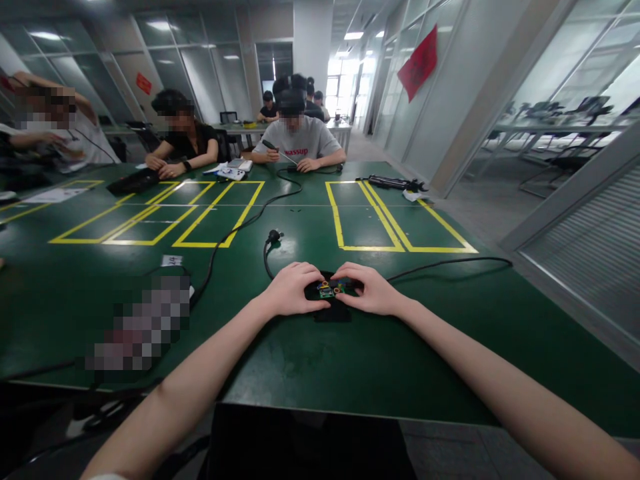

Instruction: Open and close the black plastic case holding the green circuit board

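A small green circuit board with coils (327,291) sits in an open black housing (333,313) on the green table. My left hand (296,289) curls around the left side, its thumb and fingertips gripping the housing and board edge. From the right, my right hand (370,289) closes on the other side, thumb and index fingertip at the board. Both palms face each other, and the fingertips hide parts of the housing. A black cable with a plug (273,237) lies just behind my left hand.
Black cables (450,261) cross the green table (300,373). A blurred-out object (145,327) lies at the left. Yellow tape rectangles (370,249) mark the far half. Across the table, a person (295,137) holds a screwdriver; black items (393,183) lie at the far right.
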The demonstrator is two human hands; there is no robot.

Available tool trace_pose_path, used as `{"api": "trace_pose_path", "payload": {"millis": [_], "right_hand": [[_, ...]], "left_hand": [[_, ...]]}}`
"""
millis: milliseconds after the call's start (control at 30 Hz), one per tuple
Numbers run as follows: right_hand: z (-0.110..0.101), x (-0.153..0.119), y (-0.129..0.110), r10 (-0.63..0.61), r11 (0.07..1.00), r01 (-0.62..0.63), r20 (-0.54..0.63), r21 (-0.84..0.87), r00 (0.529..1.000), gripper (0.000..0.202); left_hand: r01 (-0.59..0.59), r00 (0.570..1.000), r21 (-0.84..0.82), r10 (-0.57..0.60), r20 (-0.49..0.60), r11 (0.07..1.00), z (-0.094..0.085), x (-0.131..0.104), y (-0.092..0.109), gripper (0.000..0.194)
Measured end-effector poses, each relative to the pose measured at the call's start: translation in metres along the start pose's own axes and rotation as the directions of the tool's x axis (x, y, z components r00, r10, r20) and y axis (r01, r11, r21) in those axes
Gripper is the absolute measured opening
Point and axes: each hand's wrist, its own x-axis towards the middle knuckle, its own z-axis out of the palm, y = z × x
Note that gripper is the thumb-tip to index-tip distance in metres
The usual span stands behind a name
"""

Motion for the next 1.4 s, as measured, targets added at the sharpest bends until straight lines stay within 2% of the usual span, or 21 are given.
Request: {"api": "trace_pose_path", "payload": {"millis": [100, 233, 433, 633, 833, 967, 1233, 1400], "right_hand": [[-0.003, -0.001, 0.005, 0.035, 0.999, -0.035, -0.058, 0.003, 0.998, 0.021], [-0.006, -0.001, 0.010, 0.059, 0.998, -0.055, -0.101, 0.044, 0.993, 0.022], [-0.011, 0.001, 0.009, 0.099, 0.994, -0.097, -0.037, 0.056, 0.994, 0.018], [-0.012, 0.000, 0.008, 0.096, 0.994, -0.093, -0.037, 0.063, 0.995, 0.020], [-0.012, 0.000, 0.011, 0.094, 0.994, -0.092, -0.024, 0.062, 0.995, 0.022], [-0.011, 0.001, 0.009, 0.121, 0.992, -0.119, -0.035, 0.051, 0.992, 0.023], [-0.004, 0.001, -0.004, 0.225, 0.974, -0.224, -0.051, 0.027, 0.973, 0.020], [0.002, 0.001, -0.002, 0.267, 0.963, -0.267, -0.012, 0.050, 0.963, 0.020]], "left_hand": [[0.011, 1.000, -0.042, -0.011, -0.001, 0.999, 0.001, -0.001, -0.001, 0.040], [-0.006, 1.000, 0.005, 0.006, 0.018, 1.000, 0.001, 0.000, -0.003, 0.043], [-0.031, 0.999, 0.036, 0.030, 0.027, 0.999, -0.001, 0.002, -0.004, 0.041], [-0.017, 1.000, 0.014, 0.017, 0.015, 1.000, 0.001, 0.002, -0.004, 0.035], [-0.046, 0.995, 0.002, 0.045, -0.088, 0.999, -0.002, 0.000, -0.006, 0.023], [-0.016, 0.994, 0.032, 0.020, -0.103, 0.999, -0.006, -0.001, -0.008, 0.018], [-0.034, 0.998, -0.117, 0.027, -0.057, 0.993, -0.003, -0.002, -0.010, 0.027], [-0.048, 0.998, -0.105, 0.042, -0.054, 0.993, 0.002, -0.003, -0.013, 0.039]]}}
